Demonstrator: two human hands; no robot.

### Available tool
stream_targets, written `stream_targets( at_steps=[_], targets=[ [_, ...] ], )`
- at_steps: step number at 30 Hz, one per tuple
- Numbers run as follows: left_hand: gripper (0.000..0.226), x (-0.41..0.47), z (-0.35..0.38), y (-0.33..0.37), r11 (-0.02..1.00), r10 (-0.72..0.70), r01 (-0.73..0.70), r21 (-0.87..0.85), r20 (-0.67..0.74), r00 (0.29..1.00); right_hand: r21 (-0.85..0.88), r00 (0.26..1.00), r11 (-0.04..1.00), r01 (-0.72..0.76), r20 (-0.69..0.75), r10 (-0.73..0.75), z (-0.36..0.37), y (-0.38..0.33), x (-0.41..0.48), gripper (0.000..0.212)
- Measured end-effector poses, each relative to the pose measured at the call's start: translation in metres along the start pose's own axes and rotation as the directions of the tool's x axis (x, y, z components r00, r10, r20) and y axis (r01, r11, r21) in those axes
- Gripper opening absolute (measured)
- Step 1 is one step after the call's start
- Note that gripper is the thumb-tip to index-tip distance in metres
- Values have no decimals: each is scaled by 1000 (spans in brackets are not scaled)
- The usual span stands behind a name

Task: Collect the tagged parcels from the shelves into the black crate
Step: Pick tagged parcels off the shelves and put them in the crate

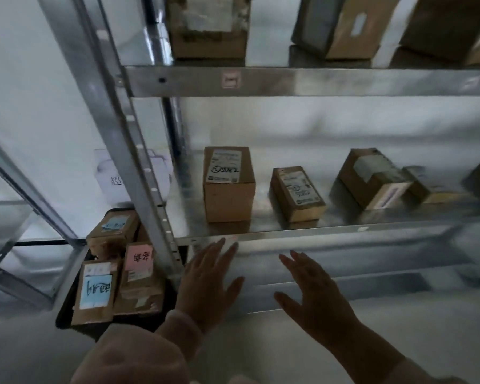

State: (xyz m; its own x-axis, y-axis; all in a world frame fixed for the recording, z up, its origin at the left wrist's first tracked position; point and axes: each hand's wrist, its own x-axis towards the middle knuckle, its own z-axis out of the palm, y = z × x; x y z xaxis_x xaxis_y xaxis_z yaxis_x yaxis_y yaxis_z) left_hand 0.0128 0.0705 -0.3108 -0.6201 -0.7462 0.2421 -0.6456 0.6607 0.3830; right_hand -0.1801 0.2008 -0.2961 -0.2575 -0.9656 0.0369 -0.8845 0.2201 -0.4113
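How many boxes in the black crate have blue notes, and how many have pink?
Blue notes: 2, one on the back box and one on the front box
Pink notes: 1, on the right box
Total notes: 3

The middle shelf (316, 228) carries five cardboard boxes (229, 187), the rightmost perhaps a sixth, blurred. The upper shelf (302, 80) shows three. The black crate (67, 309) holds four parcels (94, 291). Two hands (209, 286) show.
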Motion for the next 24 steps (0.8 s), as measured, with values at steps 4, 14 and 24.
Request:
stream_targets(
  at_steps=[4,14,24],
  targets=[
    [65,22,16,107,980,195,-195,23,2,981,-40,993,999,-36,-118,31,-54,67,-49,72],
    [63,75,67,331,873,487,-487,6,-25,873,-106,886,937,-333,-377,272,-168,210,-154,76],
    [61,156,141,487,707,699,-701,-96,-56,713,-65,697,778,-625,-496,518,-237,325,-188,79]
  ],
)
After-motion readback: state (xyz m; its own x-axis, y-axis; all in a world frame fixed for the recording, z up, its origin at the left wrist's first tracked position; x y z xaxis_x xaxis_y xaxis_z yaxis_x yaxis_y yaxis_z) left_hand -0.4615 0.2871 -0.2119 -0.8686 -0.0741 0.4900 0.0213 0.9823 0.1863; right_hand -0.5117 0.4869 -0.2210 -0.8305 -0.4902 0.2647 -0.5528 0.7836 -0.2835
